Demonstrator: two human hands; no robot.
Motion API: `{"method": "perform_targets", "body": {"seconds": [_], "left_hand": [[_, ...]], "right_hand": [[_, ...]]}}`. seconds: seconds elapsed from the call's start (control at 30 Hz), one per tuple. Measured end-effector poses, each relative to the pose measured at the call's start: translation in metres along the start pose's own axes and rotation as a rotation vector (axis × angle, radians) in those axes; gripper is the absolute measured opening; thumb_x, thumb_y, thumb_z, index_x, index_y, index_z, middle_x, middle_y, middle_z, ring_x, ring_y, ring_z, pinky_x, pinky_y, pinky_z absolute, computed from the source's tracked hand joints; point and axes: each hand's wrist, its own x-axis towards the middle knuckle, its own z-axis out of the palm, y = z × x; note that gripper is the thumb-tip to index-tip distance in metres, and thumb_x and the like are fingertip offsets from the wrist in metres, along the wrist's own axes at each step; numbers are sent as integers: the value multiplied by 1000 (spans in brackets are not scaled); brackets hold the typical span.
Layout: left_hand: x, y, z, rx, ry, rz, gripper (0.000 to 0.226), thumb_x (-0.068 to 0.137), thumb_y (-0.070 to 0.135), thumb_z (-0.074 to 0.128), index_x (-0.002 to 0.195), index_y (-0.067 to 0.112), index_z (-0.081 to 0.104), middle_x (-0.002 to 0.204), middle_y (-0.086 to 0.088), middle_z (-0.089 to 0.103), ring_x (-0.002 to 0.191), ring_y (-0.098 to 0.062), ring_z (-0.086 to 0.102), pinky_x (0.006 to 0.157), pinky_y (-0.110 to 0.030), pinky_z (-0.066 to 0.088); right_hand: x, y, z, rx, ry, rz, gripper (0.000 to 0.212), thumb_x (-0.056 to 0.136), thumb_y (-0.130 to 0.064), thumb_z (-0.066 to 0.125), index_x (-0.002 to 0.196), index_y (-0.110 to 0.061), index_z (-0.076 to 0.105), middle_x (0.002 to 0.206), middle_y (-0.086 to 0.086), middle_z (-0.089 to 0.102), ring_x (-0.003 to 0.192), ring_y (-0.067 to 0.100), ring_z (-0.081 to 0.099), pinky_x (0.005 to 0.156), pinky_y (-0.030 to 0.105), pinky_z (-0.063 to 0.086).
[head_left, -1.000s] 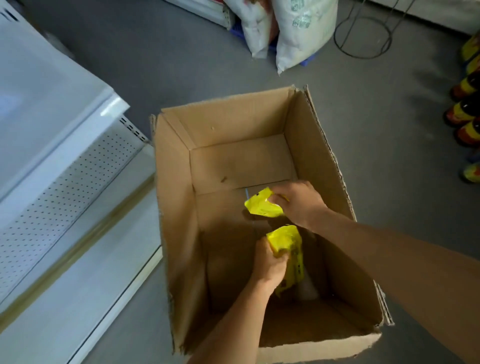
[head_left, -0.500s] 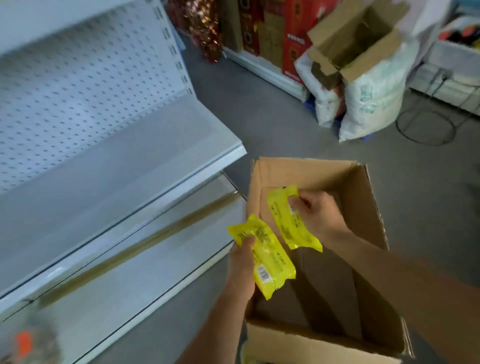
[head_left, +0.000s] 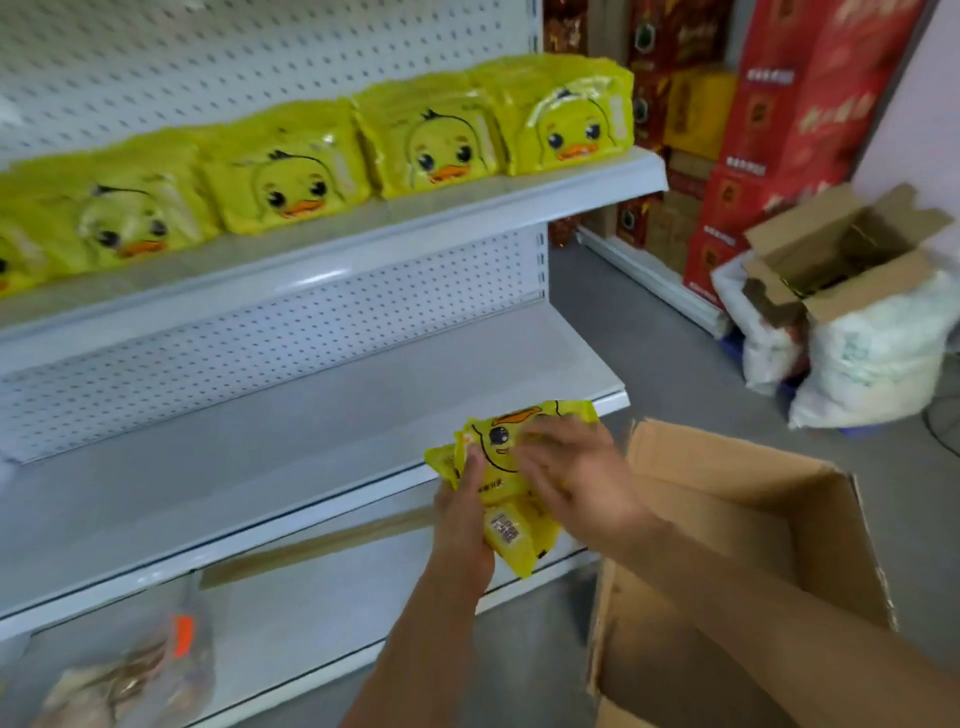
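**Two yellow snack packets held in front of a shop shelf, loosely stacked**

At left, a white metal shelving unit (head_left: 540, 260) carries a row of shelved duck-face packs (head_left: 291, 182) standing upright on its upper shelf. The middle shelf (head_left: 311, 415) lies just behind the hands.

In the centre, the left hand (head_left: 462, 519) grips two yellow duck-face packets (head_left: 506, 530) by their left edge, thumb across the front. The packets overlap unevenly, and the lower one hangs tilted with its barcode showing. The right hand (head_left: 576, 467) lies over the upper packet, but motion blur hides whether it pinches or only presses. At right, an open cardboard box (head_left: 727, 467) stands on the floor beside the shelving.

The main risk looks like a slip. The glossy film is held by one edge, so the lower packet could slide free and fall between shelf and box. Pushed in hastily, the packets could also knock over the standing row.
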Motion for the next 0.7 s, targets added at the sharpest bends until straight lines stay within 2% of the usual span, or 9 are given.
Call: {"method": "perform_targets", "body": {"seconds": [0.07, 0.17, 0.3, 0.37, 0.43, 0.47, 0.53, 0.63, 0.7], "left_hand": [[-13, 24, -24, 49, -2, 63, 56, 87, 54, 58, 123, 12, 62, 112, -17, 70, 102, -37, 68, 91, -62, 50], [-33, 64, -67, 162, 21, 124, 50, 96, 55, 41, 115, 16, 67, 103, -14, 74, 93, -33, 71, 87, -56, 54], [-61, 112, -130, 320, 51, 202, 48, 100, 50, 36, 110, 16, 69, 96, -11, 75, 90, -31, 72, 88, -53, 55], [-76, 134, -159, 380, 45, 230, 43, 101, 44, 39, 105, 15, 70, 91, -10, 76, 86, -29, 72, 83, -46, 57], [-89, 154, -185, 423, 32, 262, 38, 100, 41, 44, 101, 14, 70, 86, -9, 76, 80, -25, 73, 73, -36, 59], [-95, 163, -198, 440, 35, 273, 36, 99, 42, 48, 100, 14, 71, 86, -9, 76, 80, -25, 73, 72, -35, 59], [-105, 179, -224, 443, 62, 283, 43, 91, 53, 52, 101, 16, 71, 88, -10, 76, 84, -28, 73, 81, -44, 58], [-114, 200, -256, 315, 141, 227, 49, 94, 57, 46, 106, 17, 71, 93, -12, 75, 90, -32, 71, 88, -52, 54], [-118, 214, -275, 199, 220, 202, 50, 97, 56, 42, 105, 16, 71, 91, -13, 75, 89, -33, 71, 87, -52, 54]], "right_hand": [[19, -21, -7, 40, 106, 187, 32, 91, -38, 46, 101, -21, 71, 109, 1, 64, 101, 26, 57, 81, 41, 45], [47, -60, -8, -6, -120, 340, 42, 87, -57, 48, 116, -31, 64, 117, -3, 59, 112, 23, 49, 90, 38, 32], [75, -131, 9, -59, -404, 270, 50, 77, -62, 65, 121, -38, 59, 117, -9, 58, 118, 16, 43, 98, 36, 27], [85, -168, 22, 57, -483, 234, 46, 75, -59, 69, 115, -37, 62, 110, -12, 60, 114, 14, 44, 99, 34, 34], [93, -203, 35, 196, -569, 239, 41, 72, -52, 75, 105, -32, 64, 101, -11, 62, 103, 13, 54, 91, 35, 47], [97, -219, 39, 238, -615, 251, 41, 69, -50, 77, 103, -31, 64, 99, -9, 63, 96, 13, 59, 85, 34, 52], [103, -249, 47, 298, -682, 282, 43, 65, -46, 81, 98, -25, 64, 95, -4, 65, 86, 13, 65, 74, 32, 56], [110, -283, 59, 419, -646, 329, 37, 65, -39, 82, 79, -13, 60, 72, 2, 61, 65, 16, 61, 60, 32, 48], [114, -301, 68, 639, -539, 422, 30, 71, -32, 80, 82, -11, 62, 72, 1, 61, 65, 17, 59, 60, 30, 44]]}}
